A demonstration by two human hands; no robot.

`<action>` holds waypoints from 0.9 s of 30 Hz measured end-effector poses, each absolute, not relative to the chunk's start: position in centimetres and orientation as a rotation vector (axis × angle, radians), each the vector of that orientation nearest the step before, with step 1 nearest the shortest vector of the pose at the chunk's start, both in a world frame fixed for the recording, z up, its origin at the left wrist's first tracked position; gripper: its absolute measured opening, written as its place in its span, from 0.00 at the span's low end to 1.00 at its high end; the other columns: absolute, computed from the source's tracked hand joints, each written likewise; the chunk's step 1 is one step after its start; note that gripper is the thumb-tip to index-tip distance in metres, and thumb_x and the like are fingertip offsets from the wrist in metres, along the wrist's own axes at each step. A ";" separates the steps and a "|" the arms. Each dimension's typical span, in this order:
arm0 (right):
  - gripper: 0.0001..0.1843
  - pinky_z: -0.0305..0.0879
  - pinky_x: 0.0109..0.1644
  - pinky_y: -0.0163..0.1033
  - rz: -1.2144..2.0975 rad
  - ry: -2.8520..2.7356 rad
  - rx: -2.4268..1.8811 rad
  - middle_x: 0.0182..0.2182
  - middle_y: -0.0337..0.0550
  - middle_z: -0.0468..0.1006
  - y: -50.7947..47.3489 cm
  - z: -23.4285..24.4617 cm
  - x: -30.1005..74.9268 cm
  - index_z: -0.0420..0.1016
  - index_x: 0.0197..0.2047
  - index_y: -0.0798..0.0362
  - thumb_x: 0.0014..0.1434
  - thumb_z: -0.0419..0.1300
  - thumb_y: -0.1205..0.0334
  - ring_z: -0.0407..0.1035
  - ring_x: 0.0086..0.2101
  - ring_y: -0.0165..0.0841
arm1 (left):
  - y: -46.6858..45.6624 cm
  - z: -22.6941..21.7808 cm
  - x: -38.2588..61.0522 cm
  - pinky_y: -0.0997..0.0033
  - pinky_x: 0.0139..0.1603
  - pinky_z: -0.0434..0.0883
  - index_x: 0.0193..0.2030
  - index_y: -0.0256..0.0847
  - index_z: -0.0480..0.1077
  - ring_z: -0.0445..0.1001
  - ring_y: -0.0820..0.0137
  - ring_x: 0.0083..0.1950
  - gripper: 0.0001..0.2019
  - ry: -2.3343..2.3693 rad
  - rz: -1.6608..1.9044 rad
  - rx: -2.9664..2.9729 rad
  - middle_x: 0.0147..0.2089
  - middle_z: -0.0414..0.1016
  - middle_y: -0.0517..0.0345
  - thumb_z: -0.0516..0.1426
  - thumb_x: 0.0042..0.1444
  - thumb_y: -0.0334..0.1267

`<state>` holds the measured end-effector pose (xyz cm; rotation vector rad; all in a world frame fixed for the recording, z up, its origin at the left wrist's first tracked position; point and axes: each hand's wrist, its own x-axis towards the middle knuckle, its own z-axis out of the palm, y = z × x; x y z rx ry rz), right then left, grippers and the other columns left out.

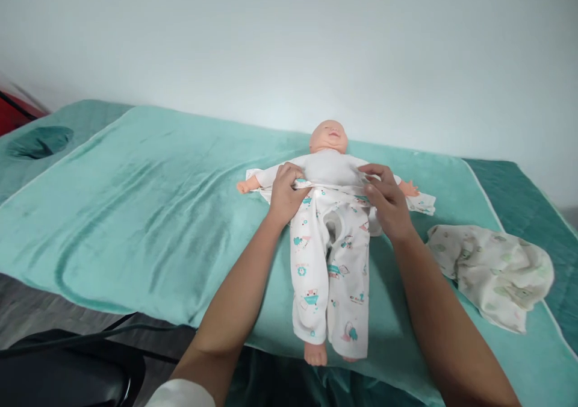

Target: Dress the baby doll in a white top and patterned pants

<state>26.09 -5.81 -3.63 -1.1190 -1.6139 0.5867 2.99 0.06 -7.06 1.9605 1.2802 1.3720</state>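
A baby doll (329, 136) lies on its back on a teal towel (149, 214), head toward the wall. It wears a white top and white printed trousers (329, 274). My left hand (285, 193) grips the trousers' waistband at the doll's right side, fingers curled around the fabric. My right hand (386, 199) pinches the waistband at the doll's other side. Both hands rest at the doll's waist. One bare foot (315, 354) pokes out of a trouser leg near the towel's front edge.
A crumpled printed cloth (492, 271) lies on the towel to the right of the doll. A darker green sheet (515, 184) covers the table underneath. A black chair seat (63, 371) stands at the lower left, below the table edge. A pale wall rises behind.
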 end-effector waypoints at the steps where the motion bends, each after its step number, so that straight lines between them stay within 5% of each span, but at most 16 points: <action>1: 0.27 0.62 0.63 0.51 0.601 -1.522 -1.116 0.49 0.45 0.74 -6.6 -4.3 26.6 0.65 0.19 0.50 0.63 0.59 0.42 0.66 0.52 0.42 | 0.1 -7.2 3.0 0.63 0.50 0.68 0.27 0.44 0.59 0.69 0.65 0.44 0.14 1.302 1.363 1.955 0.37 0.70 0.58 0.62 0.50 0.29; 4: 0.25 0.68 0.45 0.45 0.724 -1.278 -1.150 0.36 0.43 0.72 -8.5 -6.4 27.7 0.66 0.21 0.49 0.60 0.60 0.40 0.66 0.37 0.37 | 0.1 -7.7 3.0 0.65 0.45 0.67 0.25 0.44 0.57 0.67 0.66 0.39 0.14 1.346 1.359 1.941 0.30 0.66 0.61 0.60 0.47 0.27; 8: 0.29 0.52 0.28 0.38 0.836 -1.215 -1.277 0.21 0.35 0.56 -9.4 -7.7 27.5 0.59 0.20 0.50 0.60 0.61 0.38 0.51 0.24 0.30 | 0.0 -8.0 3.0 0.69 0.38 0.64 0.24 0.43 0.58 0.65 0.69 0.34 0.10 1.426 1.340 1.806 0.28 0.64 0.63 0.57 0.45 0.28; 12: 0.31 0.43 0.27 0.37 0.866 -1.465 -1.349 0.20 0.33 0.51 -9.3 -7.3 27.1 0.55 0.20 0.51 0.62 0.59 0.37 0.47 0.24 0.28 | -0.1 -7.9 2.9 0.72 0.33 0.59 0.25 0.42 0.59 0.60 0.72 0.30 0.09 1.425 1.307 1.672 0.25 0.60 0.66 0.58 0.46 0.32; 19: 0.22 0.56 0.36 0.37 0.840 -1.567 -1.253 0.29 0.35 0.66 -9.1 -7.5 28.3 0.73 0.32 0.50 0.56 0.65 0.39 0.58 0.32 0.31 | -1.8 -7.9 2.4 0.72 0.35 0.60 0.27 0.42 0.62 0.61 0.72 0.32 0.07 1.366 1.242 1.657 0.27 0.63 0.65 0.57 0.49 0.38; 27: 0.18 0.53 0.36 0.37 0.815 -1.537 -1.265 0.28 0.33 0.62 -8.5 -8.4 28.4 0.69 0.31 0.50 0.58 0.64 0.44 0.55 0.31 0.30 | -7.4 -8.5 1.2 0.71 0.35 0.61 0.24 0.42 0.60 0.61 0.72 0.31 0.12 1.300 1.297 1.755 0.26 0.61 0.65 0.59 0.54 0.39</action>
